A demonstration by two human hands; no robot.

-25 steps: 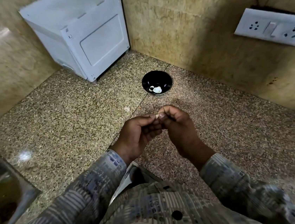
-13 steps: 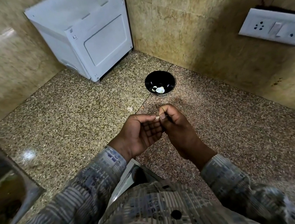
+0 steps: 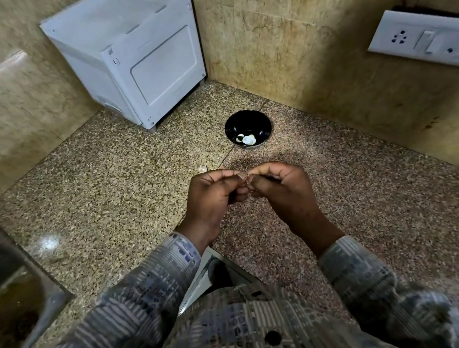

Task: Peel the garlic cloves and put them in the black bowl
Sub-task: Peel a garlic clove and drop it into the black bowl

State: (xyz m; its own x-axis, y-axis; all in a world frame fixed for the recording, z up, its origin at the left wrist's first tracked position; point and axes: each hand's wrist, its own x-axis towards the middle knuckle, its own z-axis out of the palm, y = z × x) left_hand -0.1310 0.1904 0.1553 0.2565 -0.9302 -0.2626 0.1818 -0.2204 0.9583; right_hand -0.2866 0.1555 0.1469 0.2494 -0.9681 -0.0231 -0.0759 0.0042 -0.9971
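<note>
Granite counter [image 3: 109, 187]: left hand [image 3: 214, 201], right hand [image 3: 284, 190] pinch garlic clove [image 3: 247, 181], apart from black bowl [image 3: 245, 115].

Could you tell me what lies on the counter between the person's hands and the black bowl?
Bare speckled counter up to the black bowl, in the head view; a small pale scrap lies left of that stretch.
</note>
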